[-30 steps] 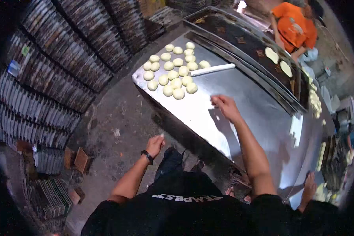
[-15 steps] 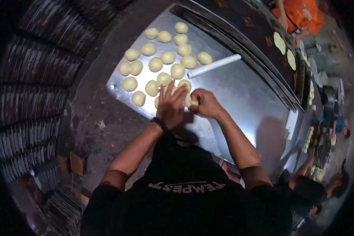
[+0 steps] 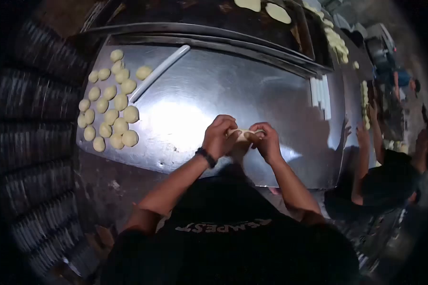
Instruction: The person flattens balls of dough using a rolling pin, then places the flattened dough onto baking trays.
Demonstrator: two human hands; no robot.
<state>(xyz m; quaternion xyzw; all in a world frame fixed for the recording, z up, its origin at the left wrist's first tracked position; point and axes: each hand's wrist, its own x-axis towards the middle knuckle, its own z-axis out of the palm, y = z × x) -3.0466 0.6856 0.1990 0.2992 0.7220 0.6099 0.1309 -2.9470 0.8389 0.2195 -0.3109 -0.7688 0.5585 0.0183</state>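
Note:
Between my two hands a piece of pale dough (image 3: 243, 134) is stretched just above the metal table (image 3: 195, 90), near its front edge. My left hand (image 3: 218, 137), with a dark band at the wrist, pinches the dough's left side. Its right side is gripped by the closed fingers of my right hand (image 3: 267, 141). Fingers partly cover the dough. Many round dough balls (image 3: 121, 101) lie grouped at the table's left end. A white rolling pin (image 3: 160, 72) rests slantwise beside them.
Several white rods (image 3: 320, 96) lie at the table's right. Behind a raised metal edge (image 3: 209, 29), flattened dough pieces (image 3: 278, 13) lie on a dark surface. Stacked trays (image 3: 38, 142) stand at left. A co-worker in a dark shirt (image 3: 390, 178) is at right.
My view has turned, and both hands have moved from the dough balls to the right along the table. A piece of dough has come with them and is now held between both hands.

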